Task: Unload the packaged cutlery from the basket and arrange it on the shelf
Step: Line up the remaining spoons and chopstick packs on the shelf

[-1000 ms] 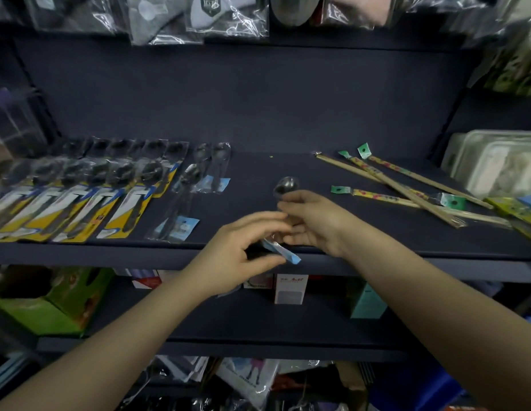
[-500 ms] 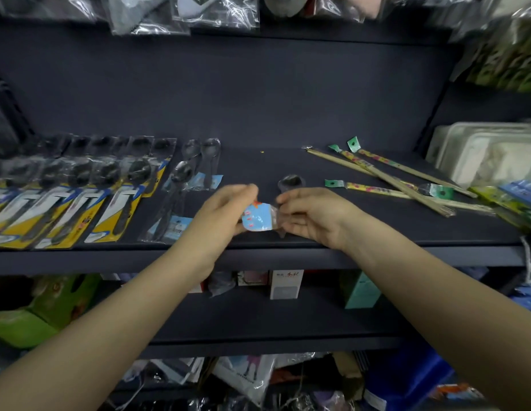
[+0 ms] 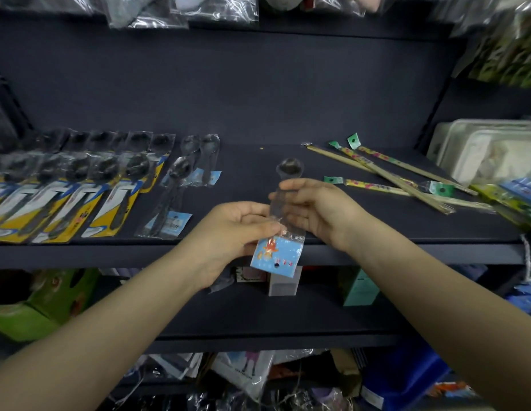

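Both hands hold one packaged spoon above the shelf edge (bowl at twelve o'clock): left hand pinches the card end, right hand fingers curl round its middle.

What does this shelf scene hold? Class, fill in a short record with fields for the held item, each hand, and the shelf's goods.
held item: clear-bagged dark spoon with blue card
left hand: pinches the bag beside the card
right hand: holds the bag's middle
shelf left: yellow-carded spoon packs
shelf right: wrapped wooden chopsticks
surface: dark shelf
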### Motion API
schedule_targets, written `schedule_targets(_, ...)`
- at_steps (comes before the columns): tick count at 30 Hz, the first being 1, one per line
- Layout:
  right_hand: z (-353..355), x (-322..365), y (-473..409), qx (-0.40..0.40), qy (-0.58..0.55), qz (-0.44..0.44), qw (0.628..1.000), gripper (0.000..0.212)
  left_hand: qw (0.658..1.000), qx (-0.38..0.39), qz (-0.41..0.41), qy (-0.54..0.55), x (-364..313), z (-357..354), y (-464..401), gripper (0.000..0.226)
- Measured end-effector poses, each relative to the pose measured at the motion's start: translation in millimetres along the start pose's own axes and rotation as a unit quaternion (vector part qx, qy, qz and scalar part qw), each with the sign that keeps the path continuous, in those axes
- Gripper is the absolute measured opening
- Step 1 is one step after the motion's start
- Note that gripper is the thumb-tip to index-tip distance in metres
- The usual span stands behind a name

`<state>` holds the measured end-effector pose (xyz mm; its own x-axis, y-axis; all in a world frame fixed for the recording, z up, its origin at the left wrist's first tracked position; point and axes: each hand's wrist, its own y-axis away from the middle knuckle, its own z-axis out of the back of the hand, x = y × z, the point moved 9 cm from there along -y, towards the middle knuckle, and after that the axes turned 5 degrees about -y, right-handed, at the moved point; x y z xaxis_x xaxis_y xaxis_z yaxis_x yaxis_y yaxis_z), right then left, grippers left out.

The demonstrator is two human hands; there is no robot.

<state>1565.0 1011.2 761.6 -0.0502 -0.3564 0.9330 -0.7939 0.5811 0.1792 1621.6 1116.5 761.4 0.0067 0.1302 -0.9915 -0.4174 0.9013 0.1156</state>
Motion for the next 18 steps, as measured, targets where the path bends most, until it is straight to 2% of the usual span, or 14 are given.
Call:
schedule_targets(3, -3, -5, 2, 0.002, -0.027, -0.018, 0.999, 0.012, 0.999, -0.029, -0.026, -0.017, -2, 3, 0, 0.014)
schedule_targets(6, -13, -10, 8, 0.043, -0.052, -0.032, 0.997, 0.023, 0.998, -0.040, -0.047, -0.029, -3, 4, 2, 0.011)
schedule_targets(9, -20, -7, 14, 0.084, -0.047, -0.026, 0.995, 0.019, 0.989, -0.076, -0.111, -0.056, -11, 8, 7, 0.013)
schedule_targets(11, -21, -4, 18, 0.100, -0.020, -0.015, 0.995, 0.018, 0.978, -0.098, -0.166, -0.080, -20, 11, 10, 0.016)
schedule_targets(15, -25, 5, 27, 0.131, 0.111, 0.024, 0.985, 0.037, 0.945, -0.164, -0.246, -0.138, -38, 19, 16, 0.016)
schedule_targets(18, -27, 12, 31, 0.136, 0.159, 0.048, 0.977, 0.046, 0.910, -0.212, -0.282, -0.218, -50, 23, 20, 0.018)
